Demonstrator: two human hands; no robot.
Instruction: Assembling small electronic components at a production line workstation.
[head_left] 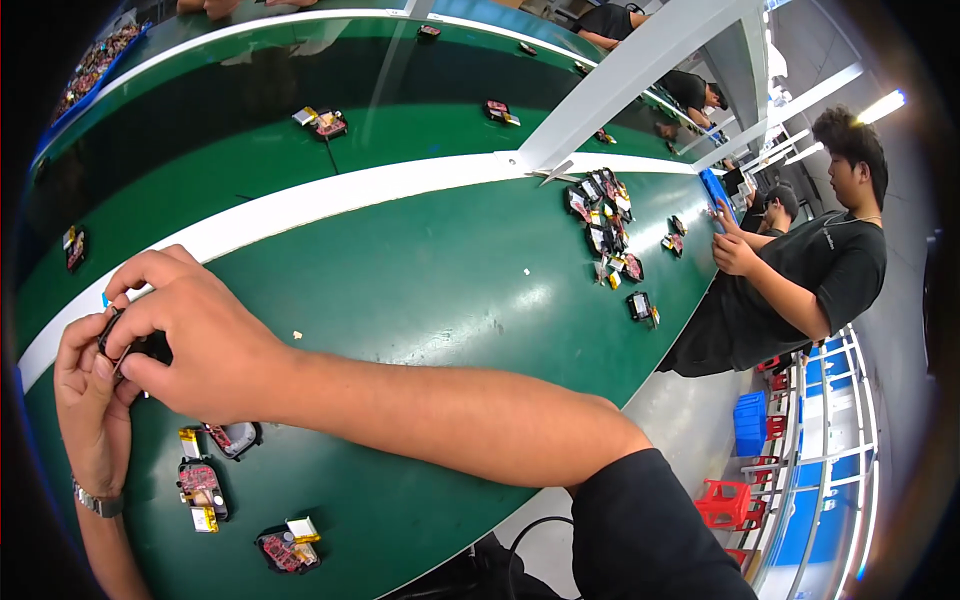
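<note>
My left hand (pixel 85 385), with a metal-banded watch on its wrist, is closed around a small black plastic housing (pixel 106 334) at the far left. My right hand (pixel 205 335) reaches across and pinches the same piece from the other side. Fingers cover most of it, so its inside cannot be made out. Below the hands on the green table lie opened black devices with red circuit boards: one (pixel 200 485) with a silver-and-yellow battery pouch, another (pixel 287 548) nearer the front edge, and a partly covered one (pixel 232 438) beside my right forearm.
Opened devices form a pile (pixel 603 225) at the table's far right, with scissors (pixel 556 175) behind it. Past the white rail (pixel 330 205), a green belt (pixel 250 145) carries more devices. A co-worker in black (pixel 800 270) stands at right. Red stools (pixel 728 503) stand on the floor.
</note>
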